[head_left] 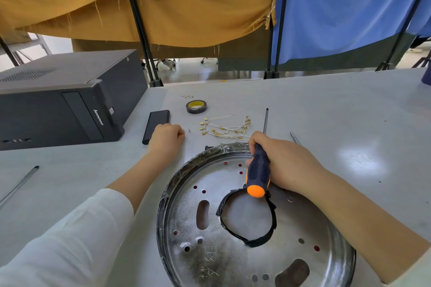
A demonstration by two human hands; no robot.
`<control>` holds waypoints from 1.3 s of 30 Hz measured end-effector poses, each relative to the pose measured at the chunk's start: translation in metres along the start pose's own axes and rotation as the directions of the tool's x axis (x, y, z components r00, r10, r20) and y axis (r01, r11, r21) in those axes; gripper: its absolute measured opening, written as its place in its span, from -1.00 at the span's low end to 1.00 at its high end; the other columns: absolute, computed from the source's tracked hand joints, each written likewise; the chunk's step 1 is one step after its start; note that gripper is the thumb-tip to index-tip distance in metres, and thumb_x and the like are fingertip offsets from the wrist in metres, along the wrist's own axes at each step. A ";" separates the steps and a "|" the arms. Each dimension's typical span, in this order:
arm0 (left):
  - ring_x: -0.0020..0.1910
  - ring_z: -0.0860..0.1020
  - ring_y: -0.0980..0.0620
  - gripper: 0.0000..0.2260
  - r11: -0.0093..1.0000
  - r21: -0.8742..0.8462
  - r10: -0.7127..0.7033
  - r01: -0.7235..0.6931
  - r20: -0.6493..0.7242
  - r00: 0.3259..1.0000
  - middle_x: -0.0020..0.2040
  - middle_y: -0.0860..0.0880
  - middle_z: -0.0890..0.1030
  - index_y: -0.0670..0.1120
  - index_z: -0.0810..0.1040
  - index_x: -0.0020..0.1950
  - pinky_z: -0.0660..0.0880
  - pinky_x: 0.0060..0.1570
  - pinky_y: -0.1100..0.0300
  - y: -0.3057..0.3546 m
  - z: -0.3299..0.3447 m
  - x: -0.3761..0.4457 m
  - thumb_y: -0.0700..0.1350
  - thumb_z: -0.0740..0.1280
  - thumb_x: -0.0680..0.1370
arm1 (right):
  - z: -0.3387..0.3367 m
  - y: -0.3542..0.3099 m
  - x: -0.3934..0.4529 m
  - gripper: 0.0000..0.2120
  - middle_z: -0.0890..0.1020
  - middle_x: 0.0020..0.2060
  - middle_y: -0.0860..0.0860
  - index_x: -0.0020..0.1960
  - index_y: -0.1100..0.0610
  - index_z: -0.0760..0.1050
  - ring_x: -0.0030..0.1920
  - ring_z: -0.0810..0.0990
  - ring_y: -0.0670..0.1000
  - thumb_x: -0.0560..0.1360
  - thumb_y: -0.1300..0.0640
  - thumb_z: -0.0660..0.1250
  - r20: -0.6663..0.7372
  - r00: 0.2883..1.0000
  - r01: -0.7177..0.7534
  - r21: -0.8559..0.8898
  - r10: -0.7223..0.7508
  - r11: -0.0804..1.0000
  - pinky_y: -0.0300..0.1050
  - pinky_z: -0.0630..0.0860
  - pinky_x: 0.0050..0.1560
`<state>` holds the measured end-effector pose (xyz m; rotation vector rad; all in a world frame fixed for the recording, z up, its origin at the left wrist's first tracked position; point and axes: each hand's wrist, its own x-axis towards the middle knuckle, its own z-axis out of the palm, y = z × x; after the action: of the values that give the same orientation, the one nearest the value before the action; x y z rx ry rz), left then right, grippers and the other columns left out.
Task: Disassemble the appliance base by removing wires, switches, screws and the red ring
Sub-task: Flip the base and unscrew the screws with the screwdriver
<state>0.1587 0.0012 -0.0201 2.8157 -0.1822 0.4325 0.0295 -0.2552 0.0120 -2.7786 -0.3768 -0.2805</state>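
The right hand [286,165] grips the screwdriver [257,171] while the left hand [166,136], curled, sets down a tiny screw; the base [210,251], likely stiff, light and sharp-edged, is best held by its rim.

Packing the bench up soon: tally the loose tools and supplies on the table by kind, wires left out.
Screwdriver with handle: 1, in the right hand at
Bare metal shafts: 3
Tape roll: 1
Black flat case: 1
Loose screw: 1
Total: 7
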 end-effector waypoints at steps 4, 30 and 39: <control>0.16 0.40 -0.10 -0.75 0.891 0.424 0.066 -0.161 0.230 0.971 0.07 -0.13 0.52 -0.15 0.52 0.16 0.44 -0.12 0.12 0.013 -0.013 0.009 -0.34 0.20 0.54 | -0.001 -0.001 0.000 -0.66 0.55 -0.27 -0.06 -0.10 -0.17 0.14 -0.23 0.53 0.04 0.47 0.14 0.29 0.011 1.000 -0.004 0.013 0.004 1.000 -0.05 0.43 -0.28; 0.05 0.48 -0.11 -0.90 0.995 -0.092 -0.043 0.046 0.036 0.998 -0.10 -0.08 0.64 -0.12 0.60 -0.07 0.50 -0.02 0.03 0.007 -0.002 0.011 -0.15 0.30 0.51 | -0.001 -0.002 -0.002 -0.66 0.52 -0.31 -0.06 -0.11 -0.17 0.13 -0.25 0.53 0.04 0.48 0.13 0.29 0.001 1.000 -0.007 0.009 0.007 1.000 -0.04 0.45 -0.28; 0.04 0.50 -0.07 -0.82 0.991 -0.125 -0.036 0.037 0.012 0.999 -0.04 -0.04 0.62 -0.11 0.60 0.05 0.48 -0.04 0.10 -0.003 -0.003 0.010 -0.10 0.33 0.49 | -0.002 -0.003 -0.003 -0.68 0.51 -0.31 -0.06 -0.11 -0.16 0.13 -0.26 0.51 0.02 0.50 0.11 0.28 -0.011 1.000 -0.001 0.004 0.001 1.000 -0.09 0.39 -0.33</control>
<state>0.1678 0.0039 -0.0154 2.6943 -0.1537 0.3848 0.0262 -0.2539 0.0136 -2.7717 -0.3723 -0.2949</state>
